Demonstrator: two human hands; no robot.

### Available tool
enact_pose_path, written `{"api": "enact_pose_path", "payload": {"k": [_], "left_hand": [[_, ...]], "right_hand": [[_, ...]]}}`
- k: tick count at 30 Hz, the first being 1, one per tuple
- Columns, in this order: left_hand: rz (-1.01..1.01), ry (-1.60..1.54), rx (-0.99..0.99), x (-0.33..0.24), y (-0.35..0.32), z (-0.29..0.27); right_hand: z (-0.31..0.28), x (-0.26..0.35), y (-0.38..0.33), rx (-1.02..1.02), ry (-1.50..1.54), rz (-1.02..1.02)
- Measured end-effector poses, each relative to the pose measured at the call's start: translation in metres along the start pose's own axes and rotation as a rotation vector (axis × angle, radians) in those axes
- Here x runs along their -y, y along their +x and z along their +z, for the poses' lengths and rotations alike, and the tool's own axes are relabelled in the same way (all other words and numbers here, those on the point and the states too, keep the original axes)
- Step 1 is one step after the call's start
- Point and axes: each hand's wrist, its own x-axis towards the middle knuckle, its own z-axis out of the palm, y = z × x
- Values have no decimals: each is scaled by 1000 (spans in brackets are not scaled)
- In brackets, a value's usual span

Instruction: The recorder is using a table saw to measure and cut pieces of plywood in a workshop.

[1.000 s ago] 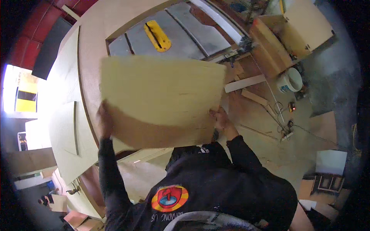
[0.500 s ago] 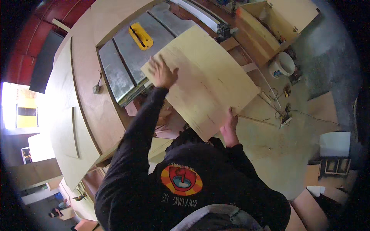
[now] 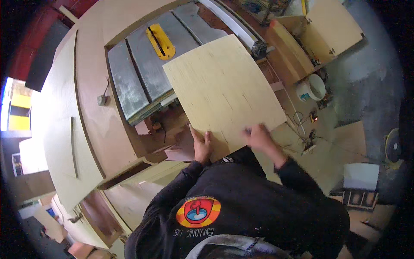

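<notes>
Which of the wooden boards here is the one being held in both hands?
The pale plywood sheet over the table saw, gripped at its near edge by the left hand and right hand; the others lie untouched.

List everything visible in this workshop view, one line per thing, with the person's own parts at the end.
plywood sheet: one, pale yellow, lying across the right part of the table saw, near edge at the hands
table saw: one, grey metal top, set into the brown wooden bench
throat insert: one, yellow, on the saw top left of the sheet
fence rail: one, pale grey, along the saw's far edge
wooden bench: one, brown, around the saw
bucket: one, white, on the floor to the right
cabinet box: one, light wood, upper right
left hand: one, on the sheet's near edge
right hand: one, on the sheet's near right corner
</notes>
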Motion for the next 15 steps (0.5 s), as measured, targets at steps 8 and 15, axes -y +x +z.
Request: {"api": "enact_pose_path", "payload": {"k": [8, 15], "left_hand": [[-10, -172, -34, 1, 11, 27], [-92, -238, -102, -14, 9, 28]], "right_hand": [[-92, 32, 273, -324, -259, -810], [-98, 40, 311, -173, -473, -589]]}}
